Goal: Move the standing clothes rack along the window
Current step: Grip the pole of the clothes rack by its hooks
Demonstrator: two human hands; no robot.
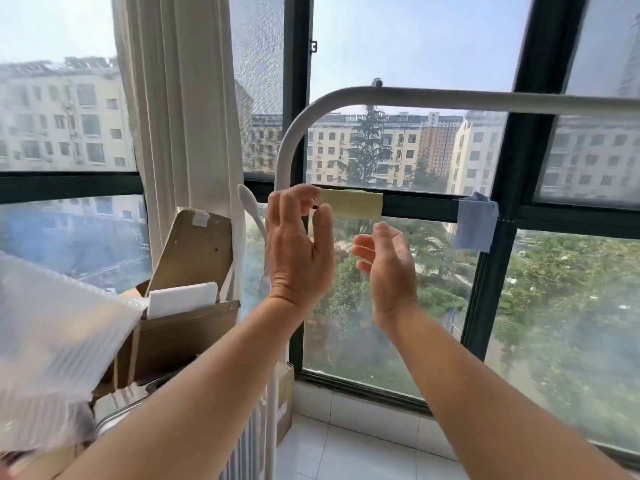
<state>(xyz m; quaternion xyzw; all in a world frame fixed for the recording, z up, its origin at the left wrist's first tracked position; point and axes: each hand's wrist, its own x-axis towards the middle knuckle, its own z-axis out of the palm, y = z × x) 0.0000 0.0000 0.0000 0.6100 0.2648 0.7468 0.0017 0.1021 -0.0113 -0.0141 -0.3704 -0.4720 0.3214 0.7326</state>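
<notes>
Your left hand (298, 251) and right hand (388, 265), both wide, empty, frame centre; rack (450, 98) arches above, its post just behind left fingers.

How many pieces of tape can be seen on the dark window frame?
2. A yellowish piece of tape sits on the horizontal bar, just right of the left hand. A blue piece of tape sits farther right, where that bar meets the upright post. Others may be hidden.

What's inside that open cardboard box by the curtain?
In the cardboard box, a white foam block stands upright, its top edge poking above the rim. The box wall hides everything below it, so any other contents cannot be seen.
</notes>
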